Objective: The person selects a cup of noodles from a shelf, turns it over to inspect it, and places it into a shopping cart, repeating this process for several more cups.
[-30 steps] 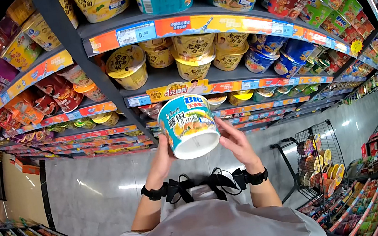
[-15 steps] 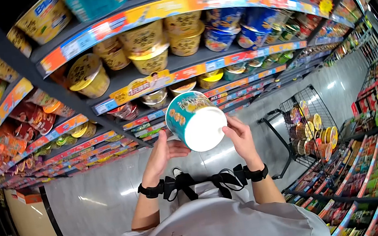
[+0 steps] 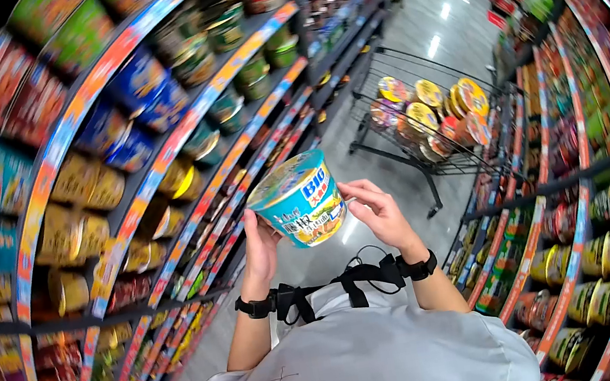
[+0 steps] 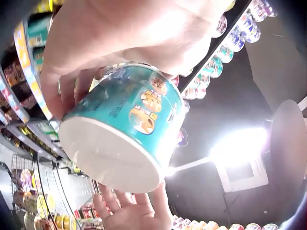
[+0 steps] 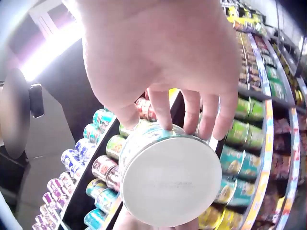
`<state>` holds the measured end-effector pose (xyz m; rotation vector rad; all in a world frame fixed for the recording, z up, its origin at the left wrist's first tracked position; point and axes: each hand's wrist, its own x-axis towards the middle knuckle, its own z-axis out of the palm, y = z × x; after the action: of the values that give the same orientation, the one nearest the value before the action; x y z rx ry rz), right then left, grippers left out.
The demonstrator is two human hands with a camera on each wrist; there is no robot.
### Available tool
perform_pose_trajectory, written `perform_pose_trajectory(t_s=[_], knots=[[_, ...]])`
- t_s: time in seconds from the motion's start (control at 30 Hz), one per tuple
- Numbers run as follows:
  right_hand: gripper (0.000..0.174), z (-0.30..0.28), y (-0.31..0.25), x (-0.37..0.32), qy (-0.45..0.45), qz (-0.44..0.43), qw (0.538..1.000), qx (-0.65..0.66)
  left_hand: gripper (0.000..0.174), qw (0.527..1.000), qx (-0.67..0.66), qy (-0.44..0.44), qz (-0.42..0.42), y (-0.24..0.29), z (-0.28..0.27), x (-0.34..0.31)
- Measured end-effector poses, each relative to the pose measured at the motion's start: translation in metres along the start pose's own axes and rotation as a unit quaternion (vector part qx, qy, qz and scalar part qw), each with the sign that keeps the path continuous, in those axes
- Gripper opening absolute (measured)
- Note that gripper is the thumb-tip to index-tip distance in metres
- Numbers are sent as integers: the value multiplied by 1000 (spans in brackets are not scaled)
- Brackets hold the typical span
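A teal and white instant noodle tub (image 3: 297, 201) is held in front of the body between my two hands, its printed side facing up in the head view. My left hand (image 3: 257, 246) grips it from the left; in the left wrist view its fingers (image 4: 67, 96) go around the tub's side. On the right, my right hand (image 3: 378, 215) touches the tub with its fingertips, the fingers fairly straight. The tub's plain white base (image 5: 171, 182) faces the right wrist camera. Each wrist wears a black strap (image 3: 417, 265).
Shelves of noodle tubs (image 3: 75, 233) line the left side, with price strips (image 3: 111, 44) along their edges. A black wire shopping cart (image 3: 413, 150) holding several noodle tubs (image 3: 430, 105) stands ahead to the right. More stocked shelves (image 3: 586, 227) run along the right. Grey floor (image 3: 437, 21) lies between.
My view has turned to the right, so the cart now stands ahead and the shelves are at the left. The tub has turned from its white base back to its printed side.
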<state>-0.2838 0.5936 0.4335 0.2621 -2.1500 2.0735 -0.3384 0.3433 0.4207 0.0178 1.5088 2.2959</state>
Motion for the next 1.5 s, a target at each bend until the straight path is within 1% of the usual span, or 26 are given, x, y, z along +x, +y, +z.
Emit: perform_pose_trajectory(t_s=[0.03,0.1,0.2,0.27,0.33,0.43,0.53,0.57,0.63,0.77,0.83,0.9,0.93,0.97,1.03,1.07,1.1,1.17,1.2,1.23,1.3,1.37,1.4,1.43,1.47,1.5], knots=[[37,-20,4,-4,30,1,999,-25,62,1000,8,-18,-9,-5,20,12],[35,-53,16,-15,83,27,996,-5,69,999,12,-28,-20,-12,56,32],[33,-84,32,-28,144,85,986,28,58,998,36,-54,-20,-27,91,61],[33,-98,39,-28,168,117,978,40,50,995,54,-76,-24,-41,99,83],[36,-108,44,-22,175,143,974,29,49,991,86,-90,-38,-48,110,106],[37,-121,58,-4,213,141,967,3,46,989,107,-90,-43,-50,122,144],[38,-144,78,26,234,126,964,-5,43,961,252,-112,15,-47,120,191],[38,-153,80,40,237,123,964,-12,43,962,247,-117,18,-42,123,210],[39,-169,77,65,222,171,960,-26,44,963,218,-159,-20,-39,129,236],[37,-193,85,107,259,205,944,-26,46,967,179,-181,-13,-61,132,298],[40,-204,104,122,303,161,939,-15,50,967,158,-197,-42,-64,142,319],[42,-214,116,135,321,166,932,12,54,962,164,-213,-57,-67,157,342],[45,-225,128,141,315,195,927,-56,53,961,159,-220,-59,-71,163,352],[45,-236,139,148,315,196,927,-53,53,961,161,-218,-60,-74,168,364],[46,-259,168,157,292,204,918,-172,54,953,170,-233,-90,-85,178,386],[44,-278,200,159,301,174,906,-241,52,953,168,-228,-103,-93,182,400],[44,-292,210,169,295,177,908,-238,52,955,168,-221,-105,-100,189,415],[41,-324,231,189,301,115,886,-334,50,955,174,-210,-117,-115,203,443],[40,-340,230,200,300,138,883,-334,47,951,204,-207,-105,-122,210,458],[42,-357,237,212,296,176,900,-267,47,951,209,-198,-110,-132,217,469],[43,-393,259,234,279,150,896,-310,46,951,206,-148,-175,-151,236,502],[43,-426,295,248,234,162,892,-350,47,951,209,-129,-189,-171,249,525],[43,-435,309,259,263,123,902,-320,49,942,231,-121,-212,-180,257,540],[43,-446,320,266,258,131,905,-312,51,933,251,-114,-231,-189,265,554],[44,-457,331,272,229,181,910,-295,58,936,259,-106,-211,-203,269,565],[44,-466,343,276,197,232,911,-277,58,935,262,-97,-220,-216,271,575]])
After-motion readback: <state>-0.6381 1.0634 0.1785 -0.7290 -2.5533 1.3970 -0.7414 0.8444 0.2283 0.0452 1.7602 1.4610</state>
